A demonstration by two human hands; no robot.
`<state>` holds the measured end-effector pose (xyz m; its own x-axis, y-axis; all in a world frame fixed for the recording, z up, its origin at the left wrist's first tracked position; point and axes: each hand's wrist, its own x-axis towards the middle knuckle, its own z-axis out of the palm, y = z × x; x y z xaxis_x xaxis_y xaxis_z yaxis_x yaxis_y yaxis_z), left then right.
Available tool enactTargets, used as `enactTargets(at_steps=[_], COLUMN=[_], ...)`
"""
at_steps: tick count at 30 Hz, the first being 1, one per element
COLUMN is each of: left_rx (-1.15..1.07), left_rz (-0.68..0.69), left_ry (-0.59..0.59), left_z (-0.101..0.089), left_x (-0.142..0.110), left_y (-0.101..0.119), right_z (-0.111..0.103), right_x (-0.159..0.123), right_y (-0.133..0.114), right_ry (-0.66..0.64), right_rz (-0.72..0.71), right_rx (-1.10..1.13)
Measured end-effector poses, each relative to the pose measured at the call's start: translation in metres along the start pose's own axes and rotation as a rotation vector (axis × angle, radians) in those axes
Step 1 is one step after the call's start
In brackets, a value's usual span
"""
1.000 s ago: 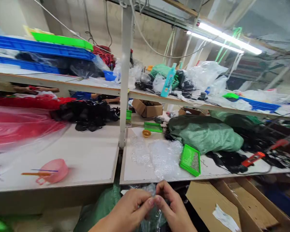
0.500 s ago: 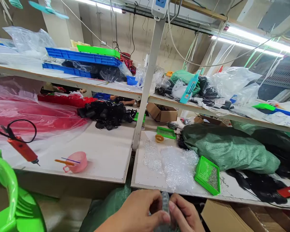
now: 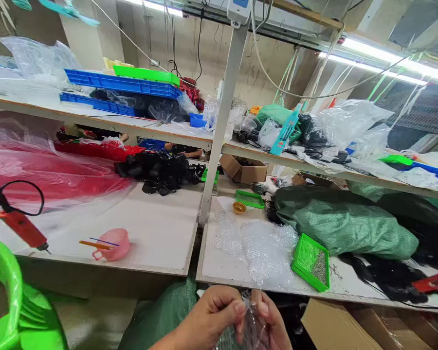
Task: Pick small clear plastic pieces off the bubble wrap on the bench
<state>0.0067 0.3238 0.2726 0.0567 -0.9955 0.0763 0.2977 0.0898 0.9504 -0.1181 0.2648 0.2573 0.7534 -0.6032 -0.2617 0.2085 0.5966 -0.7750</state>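
Note:
My left hand [image 3: 208, 318] and my right hand [image 3: 268, 323] are together at the bottom edge, below the table's front edge. Both pinch a small clear plastic bag [image 3: 251, 321] between thumb and fingers. What is inside the bag is too small to make out. Just beyond the hands, sheets of bubble wrap [image 3: 263, 250] lie on the white table [image 3: 219, 265].
A green mesh tray [image 3: 311, 262] and a green woven sack [image 3: 343, 223] lie right of the bubble wrap. A pink cup [image 3: 113, 243], an orange power tool [image 3: 20, 226] and red plastic sit left. A white post [image 3: 219, 126] holds a cluttered shelf. A green chair [image 3: 10, 306] is at lower left, cardboard boxes [image 3: 336, 328] at lower right.
The view has swung left and then settled, bringing the green chair and orange tool into sight. My hands have stayed together on the clear bag, working it between the fingers.

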Motion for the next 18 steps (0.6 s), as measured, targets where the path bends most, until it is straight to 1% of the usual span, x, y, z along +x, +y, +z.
enactTargets(at_steps=[3,5,6,8,11,12,14,16,18], left_rx=[-0.078,-0.029,0.032,0.190,0.368,0.411,0.482,0.506,0.516], left_rz=[0.010,0.011,-0.002,-0.058,-0.165,-0.186,-0.218,-0.248,-0.254], left_ry=[0.089,0.140,0.156,0.137,0.033,0.025,0.060,0.087,0.038], left_z=[-0.002,-0.004,-0.006,-0.010,-0.014,-0.016,-0.017,-0.018,-0.018], left_x=[0.001,0.002,0.002,0.005,0.011,0.013,0.017,0.020,0.022], left_y=[-0.010,-0.009,-0.006,0.002,0.010,0.011,0.009,0.007,0.006], right_z=[0.004,0.006,0.007,0.006,0.003,0.002,0.002,0.001,-0.002], right_x=[0.009,0.016,0.019,0.022,0.023,0.022,0.021,0.020,0.020], right_y=[0.005,0.007,0.007,0.005,-0.002,-0.004,-0.007,-0.006,-0.003], right_ry=[0.035,0.060,0.080,0.114,0.116,0.109,0.106,0.099,0.094], right_rz=[-0.097,-0.191,-0.230,-0.270,-0.262,-0.264,-0.280,-0.287,-0.278], right_rx=[0.066,0.070,0.059,0.014,-0.061,-0.074,-0.065,-0.042,-0.040])
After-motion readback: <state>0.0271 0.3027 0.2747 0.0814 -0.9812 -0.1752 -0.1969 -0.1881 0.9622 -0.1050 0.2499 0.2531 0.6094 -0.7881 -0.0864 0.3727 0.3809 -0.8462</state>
